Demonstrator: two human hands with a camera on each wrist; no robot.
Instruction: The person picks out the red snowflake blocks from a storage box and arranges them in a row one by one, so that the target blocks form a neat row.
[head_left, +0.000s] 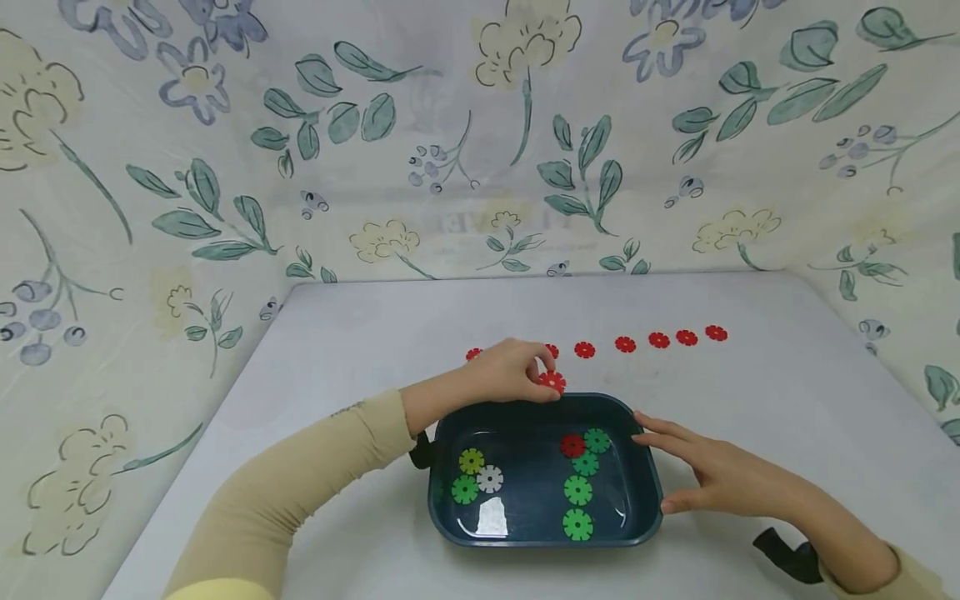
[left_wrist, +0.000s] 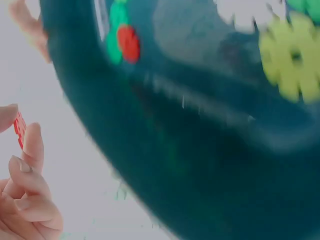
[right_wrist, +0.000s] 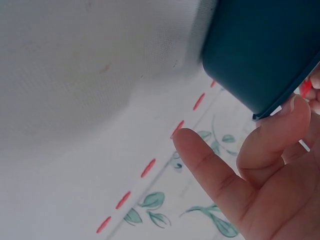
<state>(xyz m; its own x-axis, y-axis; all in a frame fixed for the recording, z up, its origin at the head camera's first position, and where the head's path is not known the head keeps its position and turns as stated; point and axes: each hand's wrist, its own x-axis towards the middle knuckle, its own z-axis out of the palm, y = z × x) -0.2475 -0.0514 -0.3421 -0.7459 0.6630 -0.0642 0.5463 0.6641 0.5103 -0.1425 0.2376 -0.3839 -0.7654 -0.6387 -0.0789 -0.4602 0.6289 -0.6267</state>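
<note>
Between thumb and index finger, my left hand (head_left: pixel 513 372) pinches a red flower-shaped plastic disc (head_left: pixel 553 383), just over the far rim of a dark blue tub (head_left: pixel 525 437). The left wrist view shows that disc (left_wrist: pixel 20 129) edge-on at the fingertips. Spread and relaxed, my right hand (head_left: pixel 708 471) rests its fingertips along the tub's right rim. Inside, to the left, lie a yellow-green disc (head_left: pixel 471 461), a white disc (head_left: pixel 490 478) and a green disc (head_left: pixel 465 489). On the right side lie several green discs (head_left: pixel 578 490) and a red one (head_left: pixel 573 446).
Behind the tub, a row of several red discs (head_left: pixel 626 344) runs across the white table (head_left: pixel 375 333). My left forearm hides part of the row's left end. A flower-patterned cloth (head_left: pixel 450 225) rises at the back and sides. Dark straps (head_left: pixel 787 556) show near both wrists.
</note>
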